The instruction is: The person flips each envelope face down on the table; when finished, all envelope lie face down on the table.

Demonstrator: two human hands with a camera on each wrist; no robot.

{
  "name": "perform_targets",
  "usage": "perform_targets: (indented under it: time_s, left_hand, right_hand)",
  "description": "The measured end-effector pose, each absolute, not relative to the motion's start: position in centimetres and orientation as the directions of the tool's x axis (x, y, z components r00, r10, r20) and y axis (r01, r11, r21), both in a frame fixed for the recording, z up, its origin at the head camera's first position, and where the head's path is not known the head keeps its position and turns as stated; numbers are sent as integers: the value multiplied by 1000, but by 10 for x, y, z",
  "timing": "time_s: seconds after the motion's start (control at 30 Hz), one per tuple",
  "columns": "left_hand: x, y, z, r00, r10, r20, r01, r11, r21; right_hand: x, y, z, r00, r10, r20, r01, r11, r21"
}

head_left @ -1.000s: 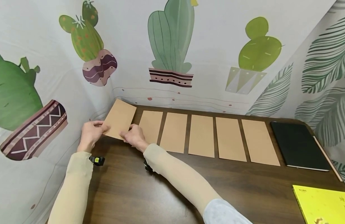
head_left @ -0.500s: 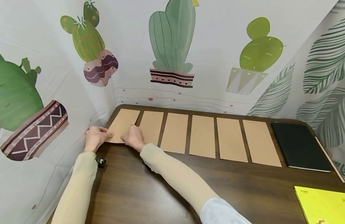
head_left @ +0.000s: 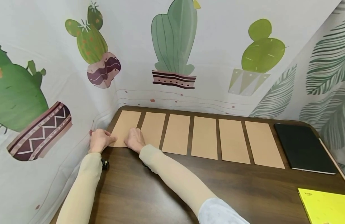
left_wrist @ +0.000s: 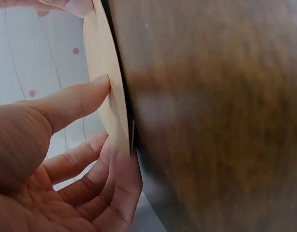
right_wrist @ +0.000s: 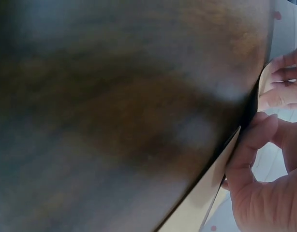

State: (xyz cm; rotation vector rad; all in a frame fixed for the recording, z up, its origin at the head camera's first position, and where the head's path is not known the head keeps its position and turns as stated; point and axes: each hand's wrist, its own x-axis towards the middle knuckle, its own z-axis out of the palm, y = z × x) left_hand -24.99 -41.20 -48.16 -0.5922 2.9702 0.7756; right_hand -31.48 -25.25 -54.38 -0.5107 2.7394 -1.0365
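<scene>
A row of flat brown kraft-paper cards lies along the table's far edge. At its left end is the leftmost card (head_left: 127,124), with both hands on it. My left hand (head_left: 100,140) holds its near-left corner; in the left wrist view the thumb (left_wrist: 85,99) lies on top while the other fingers curl at the table edge. At the near-right corner, my right hand (head_left: 134,140) pinches the card with thumb and bent forefinger. The right wrist view shows the neighbouring card (right_wrist: 201,198) beside that hand, its edge slightly raised. Most of the right fingertips are hidden in the head view.
Several more kraft cards (head_left: 204,137) continue the row to the right, evenly spaced. Beyond them lie a black notebook (head_left: 304,147) and a yellow book (head_left: 326,205) on the dark wooden table (head_left: 139,193). A cactus-print cloth (head_left: 127,56) hangs behind and at left.
The leftmost card was tilted up with its far end raised; it has come down flat at the row's left end. Both hands have lowered with it, the left moving slightly right.
</scene>
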Motion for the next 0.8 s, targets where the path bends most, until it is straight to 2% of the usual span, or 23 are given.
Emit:
perform_targets:
  time_s: [0.23, 0.4, 0.6, 0.8]
  left_hand:
    - [-254, -405, -478, -922, -374, -103, -377, 805, 457]
    - [-251, -397, -476, -933, -359, -26, -331, 829, 450]
    - [-244, -378, -469, -952, -272, 141, -171, 855, 490]
    - [-239, -355, -466, -960, -169, 223, -31, 858, 513]
  right_hand:
    - [-316, -250, -543, -927, -374, -10, -283, 719, -635]
    - [-296, -229, -508, -937, -348, -17, -246, 694, -676]
    - [-275, -192, -470, -953, -301, 20, -215, 632, -744]
    - [-269, -145, -447, -951, -302, 69, -225, 518, -825]
